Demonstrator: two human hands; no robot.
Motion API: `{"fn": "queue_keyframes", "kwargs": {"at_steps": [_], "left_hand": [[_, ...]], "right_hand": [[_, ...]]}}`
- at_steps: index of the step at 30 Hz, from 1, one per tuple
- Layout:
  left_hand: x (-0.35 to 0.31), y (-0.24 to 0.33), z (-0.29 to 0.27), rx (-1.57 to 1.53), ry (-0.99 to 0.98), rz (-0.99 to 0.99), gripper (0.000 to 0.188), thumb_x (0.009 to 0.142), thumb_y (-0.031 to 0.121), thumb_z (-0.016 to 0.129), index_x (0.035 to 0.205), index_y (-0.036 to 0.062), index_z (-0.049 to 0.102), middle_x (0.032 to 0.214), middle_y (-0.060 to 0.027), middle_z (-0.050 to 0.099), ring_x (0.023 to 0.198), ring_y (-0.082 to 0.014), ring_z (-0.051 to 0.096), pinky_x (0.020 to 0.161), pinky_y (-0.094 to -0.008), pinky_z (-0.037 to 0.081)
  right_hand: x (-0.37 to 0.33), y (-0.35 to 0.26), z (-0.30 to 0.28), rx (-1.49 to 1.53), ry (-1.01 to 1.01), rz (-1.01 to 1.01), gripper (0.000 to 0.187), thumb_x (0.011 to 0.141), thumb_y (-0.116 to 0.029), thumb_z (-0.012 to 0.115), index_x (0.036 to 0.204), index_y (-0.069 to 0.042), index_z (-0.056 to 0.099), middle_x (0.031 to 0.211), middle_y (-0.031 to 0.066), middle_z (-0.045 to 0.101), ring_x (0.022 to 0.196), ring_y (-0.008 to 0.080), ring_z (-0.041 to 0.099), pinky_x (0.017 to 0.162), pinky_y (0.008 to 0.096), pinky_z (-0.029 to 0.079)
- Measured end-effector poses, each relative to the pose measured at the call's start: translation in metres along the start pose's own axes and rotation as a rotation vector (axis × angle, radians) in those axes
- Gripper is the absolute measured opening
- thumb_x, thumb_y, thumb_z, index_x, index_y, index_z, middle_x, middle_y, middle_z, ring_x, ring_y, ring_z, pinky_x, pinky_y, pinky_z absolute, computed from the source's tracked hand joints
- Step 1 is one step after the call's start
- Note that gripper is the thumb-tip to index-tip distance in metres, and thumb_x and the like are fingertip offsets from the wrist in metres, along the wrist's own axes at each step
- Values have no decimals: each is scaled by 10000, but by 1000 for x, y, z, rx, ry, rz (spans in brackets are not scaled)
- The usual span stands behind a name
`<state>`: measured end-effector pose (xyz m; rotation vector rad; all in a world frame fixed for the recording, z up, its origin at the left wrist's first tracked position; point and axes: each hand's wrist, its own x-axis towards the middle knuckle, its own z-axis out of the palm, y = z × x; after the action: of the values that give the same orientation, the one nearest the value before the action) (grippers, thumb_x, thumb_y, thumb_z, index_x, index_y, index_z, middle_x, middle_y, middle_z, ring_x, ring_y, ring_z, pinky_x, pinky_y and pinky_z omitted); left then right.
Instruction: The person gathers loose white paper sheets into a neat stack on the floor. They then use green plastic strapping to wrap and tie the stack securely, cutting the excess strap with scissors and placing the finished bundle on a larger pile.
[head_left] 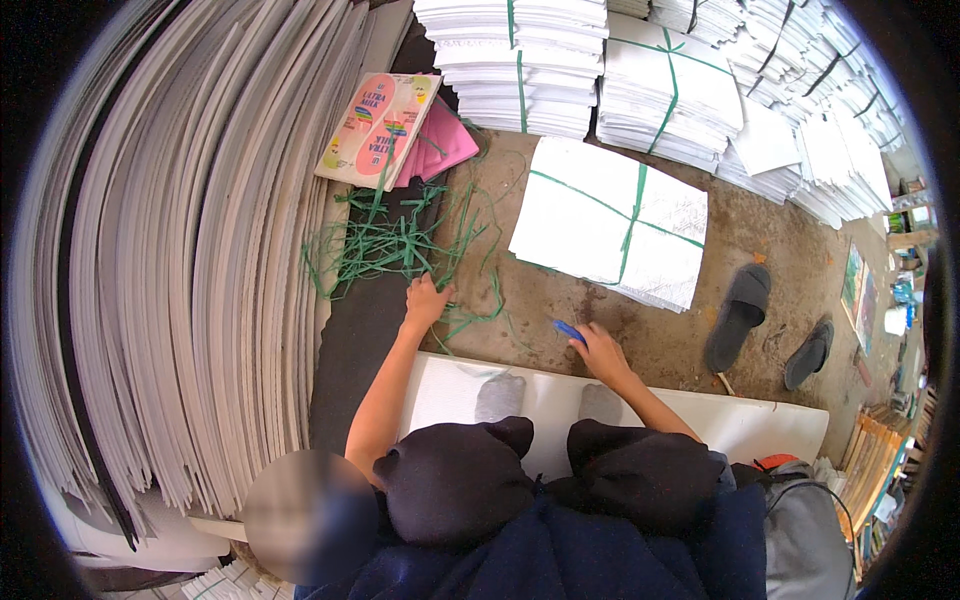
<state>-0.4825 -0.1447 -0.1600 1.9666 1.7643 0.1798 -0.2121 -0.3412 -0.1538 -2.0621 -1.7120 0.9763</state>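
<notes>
My left hand [427, 303] is at the near edge of a tangled heap of green plastic twine [400, 240], its fingers bent and closed on loose strands. In my right hand [602, 355] is a slim blue tool [568, 331] that looks like a box cutter; its tip points up and left, and no blade can be made out. Beyond that hand, a stack of white paper [610, 215] lies on the floor, with green twine crossing over its top. A white board [730, 400] lies under my feet, just nearer than both hands.
Tall stacked sheets [230, 220] wall off the left side. A printed carton sheet [380, 130] and pink sheets [450, 140] lie past the twine. Tied paper bundles [665, 90] line the back. Dark slippers [738, 318] sit at right, near a wooden crate [880, 445].
</notes>
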Motion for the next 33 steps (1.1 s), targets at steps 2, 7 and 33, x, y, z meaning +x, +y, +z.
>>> {"fn": "queue_keyframes", "kwargs": {"at_steps": [2, 7, 33], "left_hand": [[0, 8, 2, 70, -65, 28, 557, 793, 220, 567, 1236, -38, 346, 1219, -235, 372, 1101, -364, 403, 912, -398, 352], [41, 83, -26, -483, 5, 499, 537, 838, 251, 527, 1260, -10, 323, 1180, -212, 428, 1109, -329, 419, 949, -376, 323], [33, 225, -47, -193, 47, 1081, 309, 702, 187, 653, 952, 81, 505, 953, -89, 484, 958, -276, 447, 822, -376, 371]], "right_hand": [[4, 9, 6, -74, 90, -68, 371, 860, -222, 491, 1149, 7, 455, 1096, 196, 449, 1027, 329, 455, 839, 401, 407], [-6, -44, -75, 237, -53, -122, 252, 847, -145, 508, 1056, -7, 539, 969, 155, 552, 884, 280, 553, 765, 353, 446], [60, -36, -163, -83, 731, -182, 470, 714, 46, 587, 1146, -39, 423, 860, 87, 504, 860, 270, 467, 799, 389, 359]]}}
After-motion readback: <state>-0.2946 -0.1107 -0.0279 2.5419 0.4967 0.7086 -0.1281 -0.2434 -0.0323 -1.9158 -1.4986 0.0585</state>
